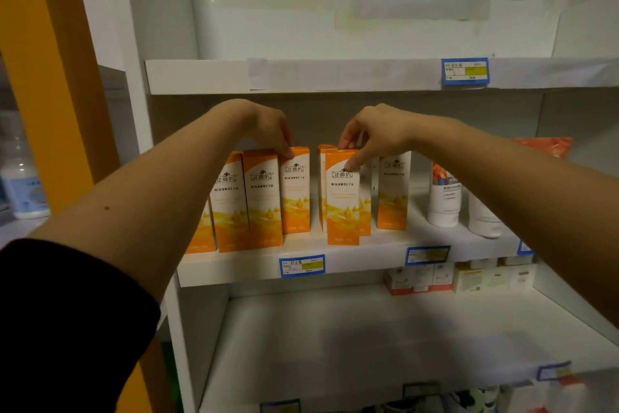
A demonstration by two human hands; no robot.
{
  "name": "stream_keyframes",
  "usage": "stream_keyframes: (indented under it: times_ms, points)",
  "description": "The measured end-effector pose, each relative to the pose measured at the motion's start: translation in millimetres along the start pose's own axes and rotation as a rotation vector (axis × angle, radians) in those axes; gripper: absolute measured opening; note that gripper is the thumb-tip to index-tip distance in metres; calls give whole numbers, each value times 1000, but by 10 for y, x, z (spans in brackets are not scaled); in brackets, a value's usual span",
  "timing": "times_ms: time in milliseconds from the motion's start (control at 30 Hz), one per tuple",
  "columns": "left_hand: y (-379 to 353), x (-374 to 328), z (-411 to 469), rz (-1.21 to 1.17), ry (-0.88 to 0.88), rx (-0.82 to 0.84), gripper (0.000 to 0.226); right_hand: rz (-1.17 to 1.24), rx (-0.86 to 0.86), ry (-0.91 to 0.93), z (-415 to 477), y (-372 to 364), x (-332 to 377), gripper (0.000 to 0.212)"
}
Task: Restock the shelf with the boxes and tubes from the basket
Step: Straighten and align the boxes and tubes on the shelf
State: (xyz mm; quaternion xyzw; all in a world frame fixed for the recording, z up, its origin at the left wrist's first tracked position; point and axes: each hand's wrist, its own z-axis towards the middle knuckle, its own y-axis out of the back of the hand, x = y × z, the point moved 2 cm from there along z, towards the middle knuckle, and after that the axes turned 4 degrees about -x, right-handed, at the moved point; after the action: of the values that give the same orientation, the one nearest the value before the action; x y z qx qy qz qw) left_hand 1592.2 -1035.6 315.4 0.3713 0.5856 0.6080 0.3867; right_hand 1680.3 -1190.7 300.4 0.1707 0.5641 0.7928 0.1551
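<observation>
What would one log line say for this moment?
left hand: on orange box | right hand: pinching front orange box | middle shelf | white tubes right

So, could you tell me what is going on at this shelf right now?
A person is arranging orange-and-white boxes on the middle shelf. The left hand rests its fingertips on the top of one box, while the right hand pinches the top of another box nearer the front edge. White tubes stand to the right. The basket is not in view.
</observation>
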Motion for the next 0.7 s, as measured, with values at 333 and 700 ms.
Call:
stream_keyframes:
  times_ms: [333, 700]
  points:
    - [12, 73, -21, -19, 8, -27, 40, -36, 54, 29, 76, 49, 172, 39]
    - [14, 107, -21, -70, -12, -193, 44, 125, -56, 99, 242, -147, 508, 36]
